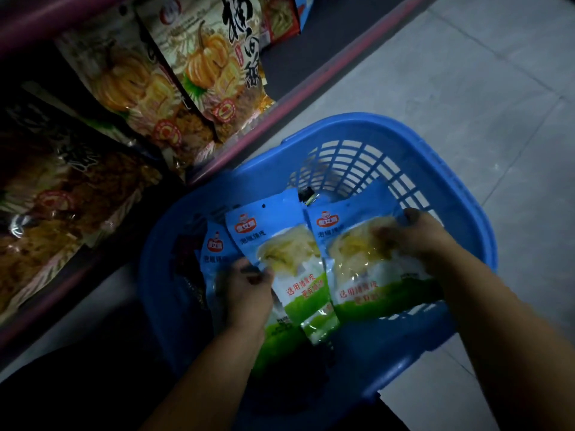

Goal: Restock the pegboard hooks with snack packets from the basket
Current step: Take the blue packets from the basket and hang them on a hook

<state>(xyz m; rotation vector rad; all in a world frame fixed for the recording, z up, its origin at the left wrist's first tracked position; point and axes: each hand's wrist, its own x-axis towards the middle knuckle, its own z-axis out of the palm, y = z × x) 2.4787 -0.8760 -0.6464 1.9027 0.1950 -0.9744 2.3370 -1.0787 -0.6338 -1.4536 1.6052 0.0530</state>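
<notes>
A blue plastic basket (367, 129) stands on the floor below me. Inside it lie blue-and-green snack packets with a clear window. My left hand (245, 290) grips the lower left edge of the middle packet (280, 244), over a third packet (214, 244) tucked beneath at the left. My right hand (410, 234) is closed on the right side of the right packet (351, 269). Both packets overlap side by side. Dark packets (186, 265) fill the basket's left and bottom. No pegboard hooks show in this view.
A low shelf with a pink rail (280, 110) runs along the left, holding large bags printed with pumpkins (205, 66) and darker snack bags (62, 197). Grey floor tiles (466, 73) stretch to the right of the basket.
</notes>
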